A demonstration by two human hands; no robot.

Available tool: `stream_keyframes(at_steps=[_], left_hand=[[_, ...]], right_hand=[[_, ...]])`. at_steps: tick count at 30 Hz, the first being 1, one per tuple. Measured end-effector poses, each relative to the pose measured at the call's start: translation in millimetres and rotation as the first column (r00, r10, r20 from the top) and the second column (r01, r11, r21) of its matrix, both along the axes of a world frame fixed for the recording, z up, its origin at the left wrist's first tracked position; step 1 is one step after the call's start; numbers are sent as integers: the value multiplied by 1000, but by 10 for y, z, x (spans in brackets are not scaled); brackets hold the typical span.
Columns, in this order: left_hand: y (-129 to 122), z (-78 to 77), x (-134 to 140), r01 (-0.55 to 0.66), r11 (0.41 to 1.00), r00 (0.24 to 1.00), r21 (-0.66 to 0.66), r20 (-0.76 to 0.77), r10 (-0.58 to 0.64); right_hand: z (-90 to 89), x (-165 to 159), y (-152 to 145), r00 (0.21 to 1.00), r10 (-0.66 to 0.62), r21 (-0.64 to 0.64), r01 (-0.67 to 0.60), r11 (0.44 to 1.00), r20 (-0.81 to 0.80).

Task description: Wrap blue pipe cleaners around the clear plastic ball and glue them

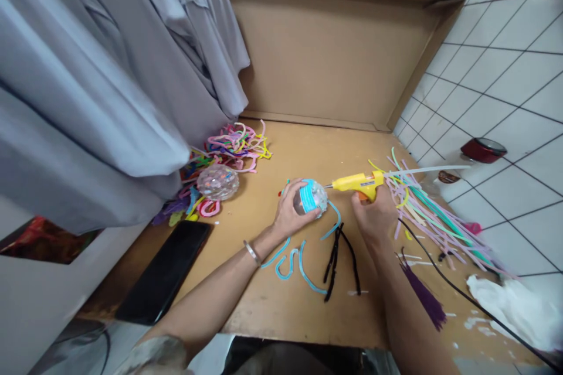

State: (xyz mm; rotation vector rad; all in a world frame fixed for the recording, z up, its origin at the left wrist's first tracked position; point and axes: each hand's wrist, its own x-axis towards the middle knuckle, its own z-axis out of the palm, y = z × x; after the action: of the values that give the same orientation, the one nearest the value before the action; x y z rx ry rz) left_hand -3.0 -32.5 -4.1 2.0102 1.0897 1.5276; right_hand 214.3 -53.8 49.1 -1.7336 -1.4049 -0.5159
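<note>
My left hand (pixel 291 209) is wrapped round a small rounded object (pixel 311 196) with light-blue pipe cleaner wound about it. A glue gun (pixel 358 183) is gripped in my right hand (pixel 377 217), its metal nozzle pointing left, close to the blue winding. Whether nozzle and winding touch, I cannot tell. A clear glue stick (pixel 426 170) sticks out of the gun's back. Loose light-blue pipe cleaners (pixel 288 266) and black pipe cleaners (pixel 334 261) lie on the table below my hands.
At left are a faceted clear ball (pixel 217 182), a heap of coloured pipe cleaners (pixel 240 143) and a black phone (pixel 165 269). More pipe cleaners (pixel 440 217), a purple tassel (pixel 424 296), a cable (pixel 457 287) and white tissue (pixel 514 307) lie right. Grey cloth (pixel 132 70) hangs left.
</note>
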Motion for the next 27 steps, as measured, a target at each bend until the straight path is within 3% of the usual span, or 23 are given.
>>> stream_keyframes(at_steps=[4,14,27], left_hand=[[4,-13,-1,15,1000,1000,14,1,-15],[-16,21,-7,14,999,999,50,-39,-12],[-14,-2,-7,19,1000,999,22,-44,-18]], right_hand=[[-1,-145,-80,993,77,63,-83,995,94],[11,-159,-97,976,81,86,-101,991,204],[10,-153,-103,976,98,39,-108,993,196]])
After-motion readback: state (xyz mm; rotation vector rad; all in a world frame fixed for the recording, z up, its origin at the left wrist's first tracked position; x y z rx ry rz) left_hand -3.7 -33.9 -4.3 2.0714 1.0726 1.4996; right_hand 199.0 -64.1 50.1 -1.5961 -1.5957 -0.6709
